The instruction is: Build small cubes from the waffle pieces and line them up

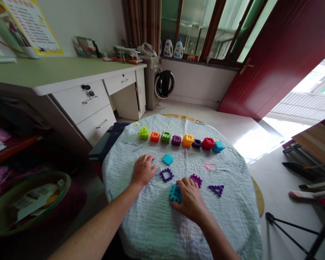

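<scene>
My right hand grips a blue notched plastic building piece low over the cloth, fingers along its upper edge and thumb at its lower one. A magenta notched square tile lies just beyond those fingers, partly hidden by them. My left hand rests palm down on the cloth, empty, its thumb apart from the fingers. Between the hands are a purple square frame and, farther off, a light blue notched tile. A dark purple triangle frame lies to the right of my right hand.
Across the far side of the cloth-covered round table runs a row of several block shapes, including a green one, a yellow one and a red one. A desk stands left, a basket below it.
</scene>
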Tool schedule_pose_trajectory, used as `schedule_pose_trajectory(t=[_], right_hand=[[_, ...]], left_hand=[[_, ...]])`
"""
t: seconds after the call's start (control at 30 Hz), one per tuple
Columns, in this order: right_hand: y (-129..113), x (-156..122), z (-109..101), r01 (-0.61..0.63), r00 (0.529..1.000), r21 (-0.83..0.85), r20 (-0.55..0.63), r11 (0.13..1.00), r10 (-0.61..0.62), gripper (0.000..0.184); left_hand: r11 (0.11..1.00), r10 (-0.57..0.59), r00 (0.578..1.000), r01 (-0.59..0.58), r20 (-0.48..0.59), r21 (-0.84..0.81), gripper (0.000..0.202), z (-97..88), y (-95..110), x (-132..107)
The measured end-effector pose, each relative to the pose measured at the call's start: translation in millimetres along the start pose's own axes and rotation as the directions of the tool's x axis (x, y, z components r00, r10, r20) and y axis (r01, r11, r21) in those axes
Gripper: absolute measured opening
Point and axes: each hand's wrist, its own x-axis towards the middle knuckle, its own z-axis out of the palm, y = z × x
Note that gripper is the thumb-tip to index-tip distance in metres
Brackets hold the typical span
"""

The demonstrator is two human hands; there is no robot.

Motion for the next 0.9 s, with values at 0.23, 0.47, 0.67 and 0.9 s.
schedule_pose_trajectory(t=[0.23, 0.47, 0.67, 0.9], right_hand=[[-2, 8, -2, 0.011, 1.0, 0.012, 0.028, 1.0, -0.012, 0.03], [35, 21, -42, 0.074, 0.994, 0.189, -0.096, 0.979, -0.057, 0.041], [129, 56, -89, 0.041, 0.964, 0.146, -0.265, 0.988, -0.001, 0.044], [241, 106, -143, -0.213, 0.92, 0.035, -0.33, 0.976, 0.213, 0.053]], left_hand=[[1.0, 0.022, 1.0, -0.022, -0.015, -0.01, 0.021, 0.1, -1, 0], [1.0, 0.028, 0.999, -0.028, -0.016, -0.003, 0.02, 0.9, -2, 0], [0.999, 0.047, 0.998, -0.047, -0.032, 0.005, 0.021, 4.2, -6, 0], [0.998, 0.062, 0.997, -0.062, -0.042, 0.007, 0.022, 7.8, -11, 0]])
